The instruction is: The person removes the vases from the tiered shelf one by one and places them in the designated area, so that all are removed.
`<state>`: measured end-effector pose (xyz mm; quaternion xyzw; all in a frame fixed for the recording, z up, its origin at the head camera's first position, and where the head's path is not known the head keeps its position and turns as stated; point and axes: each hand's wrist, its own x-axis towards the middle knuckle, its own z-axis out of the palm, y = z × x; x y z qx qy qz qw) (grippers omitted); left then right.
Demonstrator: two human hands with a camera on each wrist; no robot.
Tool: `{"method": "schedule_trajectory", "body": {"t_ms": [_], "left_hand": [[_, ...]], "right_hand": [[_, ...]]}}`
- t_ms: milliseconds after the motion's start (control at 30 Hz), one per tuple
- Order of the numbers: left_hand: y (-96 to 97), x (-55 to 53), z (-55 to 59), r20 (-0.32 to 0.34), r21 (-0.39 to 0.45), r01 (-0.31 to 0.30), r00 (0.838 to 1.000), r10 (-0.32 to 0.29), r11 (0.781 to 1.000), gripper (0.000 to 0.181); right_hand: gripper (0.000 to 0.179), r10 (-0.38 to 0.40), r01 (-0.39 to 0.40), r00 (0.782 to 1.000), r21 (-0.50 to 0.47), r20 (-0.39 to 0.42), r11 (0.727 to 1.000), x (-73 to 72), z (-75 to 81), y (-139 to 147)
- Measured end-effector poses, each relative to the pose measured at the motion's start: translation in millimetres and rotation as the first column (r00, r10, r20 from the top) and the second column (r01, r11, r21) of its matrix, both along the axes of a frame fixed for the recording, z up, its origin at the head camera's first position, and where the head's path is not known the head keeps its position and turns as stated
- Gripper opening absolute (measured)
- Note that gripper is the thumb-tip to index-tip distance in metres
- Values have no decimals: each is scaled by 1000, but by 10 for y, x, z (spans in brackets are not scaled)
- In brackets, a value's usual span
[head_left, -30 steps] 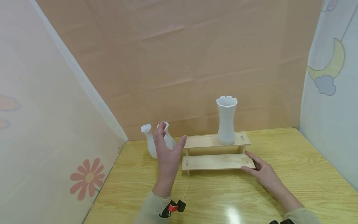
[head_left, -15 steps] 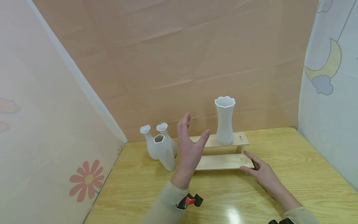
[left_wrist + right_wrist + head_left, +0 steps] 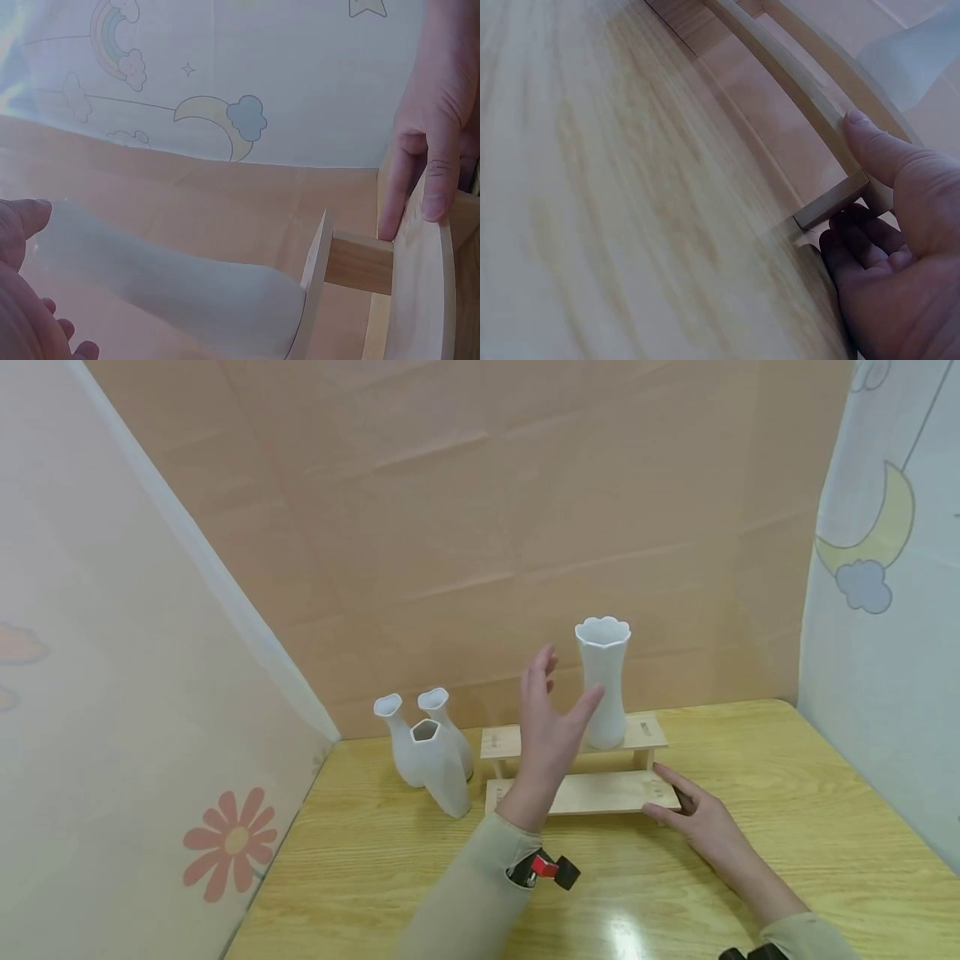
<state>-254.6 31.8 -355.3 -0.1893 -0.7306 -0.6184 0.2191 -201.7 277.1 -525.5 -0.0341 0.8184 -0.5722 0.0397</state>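
Note:
A tall white vase [image 3: 611, 647] with a scalloped rim stands upright on the upper board of a two-tier wooden stand [image 3: 600, 792]. My left hand [image 3: 546, 735] is raised just left of it, thumb and fingers spread, its thumb overlapping the vase in the head view. In the left wrist view, thumb and curved fingers of the left hand [image 3: 26, 300] flank the top end of the vase [image 3: 172, 277], holding nothing. My right hand [image 3: 705, 827] grips the right end of the lower board. The right wrist view shows its thumb [image 3: 877, 150] on the board and fingers curled beneath.
To the left of the stand, three smaller white vases [image 3: 450, 781] stand close together on the wood-grain table [image 3: 360, 877]. A brown cloth wall [image 3: 450, 527] rises behind the table, with pale printed panels on both sides.
My left hand has moved right, away from the small vases and across the stand to the tall vase, uncovering the front small vase. The right hand keeps its grip on the stand.

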Motion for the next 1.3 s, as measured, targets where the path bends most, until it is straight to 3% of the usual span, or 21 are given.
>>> {"method": "schedule_trajectory", "body": {"t_ms": [333,700,1300], "left_hand": [[154,-149,-61,53,-14,-24,998,25,1000,79],[264,-247,-31,81,-32,-15,997,17,999,74],[332,-305,-31,99,-33,-35,994,39,999,68]], "right_hand": [[90,-1,1,1000,16,-10,1000,29,14,-16],[90,-15,15,1000,11,-5,1000,26,23,-30],[91,-9,9,1000,-11,-5,1000,0,-5,-24]]}}
